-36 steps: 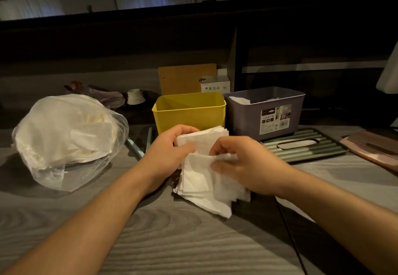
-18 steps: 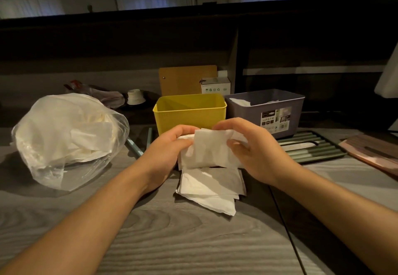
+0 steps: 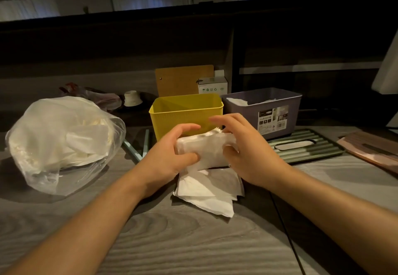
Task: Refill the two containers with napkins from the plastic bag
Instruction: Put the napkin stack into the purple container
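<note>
A folded stack of white napkins (image 3: 205, 150) is held between both hands just in front of the yellow container (image 3: 186, 111). My left hand (image 3: 165, 160) grips its left end and my right hand (image 3: 247, 154) grips its right end, thumbs on the near face. More loose napkins (image 3: 209, 190) lie on the table under the held stack. The grey container (image 3: 277, 106) stands right of the yellow one with some napkins inside. The clear plastic bag (image 3: 58, 143) of napkins sits at the left.
A green ribbed lid (image 3: 305, 147) lies flat in front of the grey container, a pinkish lid (image 3: 374, 149) further right. A wooden board (image 3: 183, 83) and a small white box (image 3: 213, 85) stand behind the containers. A small white cup (image 3: 131, 98) sits at the back left.
Both hands have gathered a bunch of napkins off the pile into a thick folded stack and lifted it towards the yellow container. The rest of the pile stays on the table.
</note>
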Motion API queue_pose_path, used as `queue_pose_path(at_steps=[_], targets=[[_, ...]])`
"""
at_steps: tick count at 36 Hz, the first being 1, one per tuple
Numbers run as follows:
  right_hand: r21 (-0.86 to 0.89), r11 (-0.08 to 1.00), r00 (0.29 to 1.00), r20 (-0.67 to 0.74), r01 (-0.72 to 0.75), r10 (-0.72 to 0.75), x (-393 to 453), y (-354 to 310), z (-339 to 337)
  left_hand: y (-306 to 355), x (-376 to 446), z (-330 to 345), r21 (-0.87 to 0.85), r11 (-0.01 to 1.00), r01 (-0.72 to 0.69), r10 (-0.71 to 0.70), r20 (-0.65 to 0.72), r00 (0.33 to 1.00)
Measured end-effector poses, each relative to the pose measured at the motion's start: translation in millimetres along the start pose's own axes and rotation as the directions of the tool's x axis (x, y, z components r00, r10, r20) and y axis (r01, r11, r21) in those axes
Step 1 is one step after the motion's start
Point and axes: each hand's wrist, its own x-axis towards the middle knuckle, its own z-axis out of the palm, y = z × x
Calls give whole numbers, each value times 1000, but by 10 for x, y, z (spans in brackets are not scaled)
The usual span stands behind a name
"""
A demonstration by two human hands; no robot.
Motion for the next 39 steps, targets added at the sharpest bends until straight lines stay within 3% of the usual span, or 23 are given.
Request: queue_pose_path(at_steps=[8, 18, 29, 34, 37, 39], targets=[[197, 938, 958, 89, -284, 272, -45, 68, 19, 14, 11, 22, 21, 998, -60, 61, -39, 997], [398, 868, 954, 103, -298, 280, 20, -88, 77, 44, 74, 157, -62, 997, -44, 35, -146, 989], [372, 879, 950, 37, -300, 309, 40, -62, 180, 33, 162, 252, -110, 994, -13, -23, -320, 947], [355, 882, 949, 55, -309, 311, 37, 9, 141, 26, 112, 139, -155, 988, -14, -12, -165, 986], [277, 913, 954, 84, -299, 287, 21, 19, 104, -17, 88, 70, -42, 999, -9, 6, -65, 998], [225, 931, 958, 69, -288, 279, 22, 24, 80, -43, 98, 57, 17, 1000, 8, -6, -78, 997]])
